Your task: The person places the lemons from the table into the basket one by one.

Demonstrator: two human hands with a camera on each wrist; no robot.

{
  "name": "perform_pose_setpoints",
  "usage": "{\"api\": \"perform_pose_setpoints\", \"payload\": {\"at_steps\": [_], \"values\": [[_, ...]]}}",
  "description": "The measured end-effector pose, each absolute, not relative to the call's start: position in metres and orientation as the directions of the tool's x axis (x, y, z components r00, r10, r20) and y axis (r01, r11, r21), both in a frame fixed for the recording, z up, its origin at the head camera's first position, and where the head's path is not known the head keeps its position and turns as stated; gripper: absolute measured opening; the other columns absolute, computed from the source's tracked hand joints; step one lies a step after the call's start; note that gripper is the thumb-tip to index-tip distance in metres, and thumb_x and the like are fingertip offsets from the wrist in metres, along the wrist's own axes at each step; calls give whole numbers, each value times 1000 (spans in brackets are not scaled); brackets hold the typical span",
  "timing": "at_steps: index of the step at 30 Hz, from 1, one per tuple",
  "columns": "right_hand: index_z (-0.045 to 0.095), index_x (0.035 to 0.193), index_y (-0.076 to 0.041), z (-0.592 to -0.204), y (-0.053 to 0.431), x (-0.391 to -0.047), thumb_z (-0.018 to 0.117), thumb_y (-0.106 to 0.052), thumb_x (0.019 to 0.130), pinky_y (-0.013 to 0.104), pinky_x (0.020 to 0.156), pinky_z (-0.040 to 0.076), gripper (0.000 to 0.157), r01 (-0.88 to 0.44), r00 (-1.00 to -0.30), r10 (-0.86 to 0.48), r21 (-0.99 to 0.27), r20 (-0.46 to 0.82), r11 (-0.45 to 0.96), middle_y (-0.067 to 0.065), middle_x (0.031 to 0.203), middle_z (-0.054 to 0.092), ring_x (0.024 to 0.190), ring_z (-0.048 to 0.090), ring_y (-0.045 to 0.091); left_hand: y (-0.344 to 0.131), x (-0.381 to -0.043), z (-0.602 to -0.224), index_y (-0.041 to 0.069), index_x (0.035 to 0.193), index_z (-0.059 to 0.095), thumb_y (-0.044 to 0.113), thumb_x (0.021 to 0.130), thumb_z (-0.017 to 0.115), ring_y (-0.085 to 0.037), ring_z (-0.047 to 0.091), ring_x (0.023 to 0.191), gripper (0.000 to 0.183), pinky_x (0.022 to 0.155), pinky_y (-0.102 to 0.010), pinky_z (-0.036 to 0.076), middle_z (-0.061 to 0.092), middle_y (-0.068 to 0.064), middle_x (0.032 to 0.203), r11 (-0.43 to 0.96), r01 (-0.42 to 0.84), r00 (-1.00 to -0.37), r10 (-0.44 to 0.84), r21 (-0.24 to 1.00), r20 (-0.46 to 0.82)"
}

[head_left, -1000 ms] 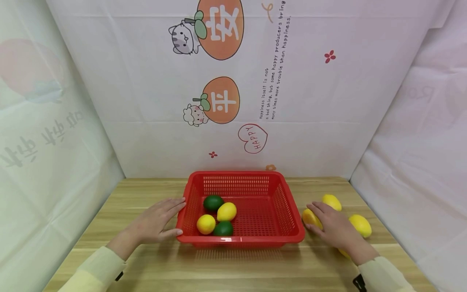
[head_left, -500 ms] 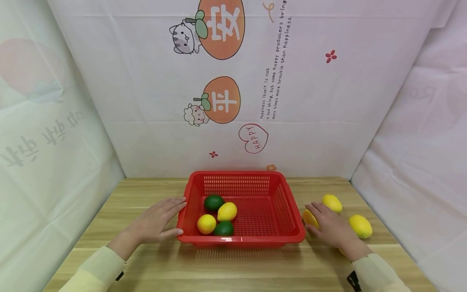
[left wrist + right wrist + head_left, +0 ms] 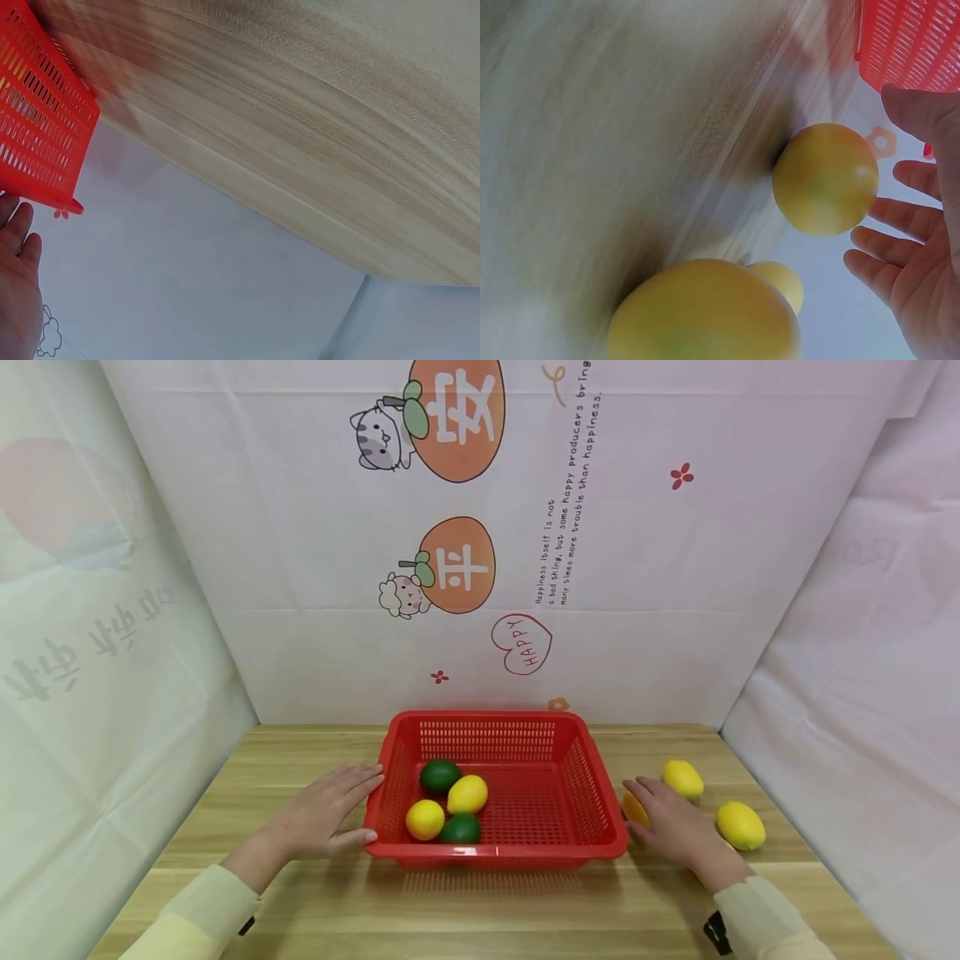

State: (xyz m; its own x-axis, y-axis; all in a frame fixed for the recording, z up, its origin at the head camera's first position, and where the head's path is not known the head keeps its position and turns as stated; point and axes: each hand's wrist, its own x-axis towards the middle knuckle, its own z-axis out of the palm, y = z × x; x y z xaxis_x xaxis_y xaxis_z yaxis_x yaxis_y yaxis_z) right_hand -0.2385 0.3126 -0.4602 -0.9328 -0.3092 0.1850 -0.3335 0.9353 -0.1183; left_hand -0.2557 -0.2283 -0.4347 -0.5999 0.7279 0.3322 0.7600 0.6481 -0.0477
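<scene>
Fingers point(image 3: 356, 789) of the left hand point(image 3: 322, 814) touch the left side of a red basket point(image 3: 525, 852). They are straight, and the thumb is apart from them and touches near the front corner. The basket sits on a wood surface point(image 3: 420, 918). Four fruits are bunched in its left half: a dark green one point(image 3: 440, 776) at the back, another green one point(image 3: 461, 829) in front, a long yellow one point(image 3: 467, 795) and a round yellow one point(image 3: 425, 820).

The right hand point(image 3: 675, 822) is just right of the basket, over a near yellow fruit point(image 3: 635, 811), and hides part of it. In the right wrist view its grip is loose, with the thumb and fingers apart. That fruit is right by the fingertips, but you cannot tell if they touch. A back lemon point(image 3: 682, 778) and a side lemon point(image 3: 741, 825) lie on the surface farther right. Behind it all hangs white cloth point(image 3: 637, 568) with drawings.
</scene>
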Motion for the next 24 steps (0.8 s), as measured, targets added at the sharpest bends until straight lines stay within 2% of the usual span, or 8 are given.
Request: {"api": "perform_pose_setpoints", "payload": {"at_steps": [14,24], "values": [[50,136,3,-466,309,-245,74,-24,86,61,93,44,61,-305,-948,-283,-161,145,939,32,134,47,119,49,49,-227,-253,-432,0,140,49,58,90,58,-34,43,132,77,108,-50,35,45,-14,146,660,750,-617,722,-44,313],[55,128,6,-472,309,-249,79,-21,81,59,90,47,60,-310,-944,-288,-131,161,942,33,129,51,114,53,48,-227,-254,-432,0,140,49,57,90,58,-34,43,132,76,108,-50,36,46,-15,145,654,755,-608,726,-49,322]]}}
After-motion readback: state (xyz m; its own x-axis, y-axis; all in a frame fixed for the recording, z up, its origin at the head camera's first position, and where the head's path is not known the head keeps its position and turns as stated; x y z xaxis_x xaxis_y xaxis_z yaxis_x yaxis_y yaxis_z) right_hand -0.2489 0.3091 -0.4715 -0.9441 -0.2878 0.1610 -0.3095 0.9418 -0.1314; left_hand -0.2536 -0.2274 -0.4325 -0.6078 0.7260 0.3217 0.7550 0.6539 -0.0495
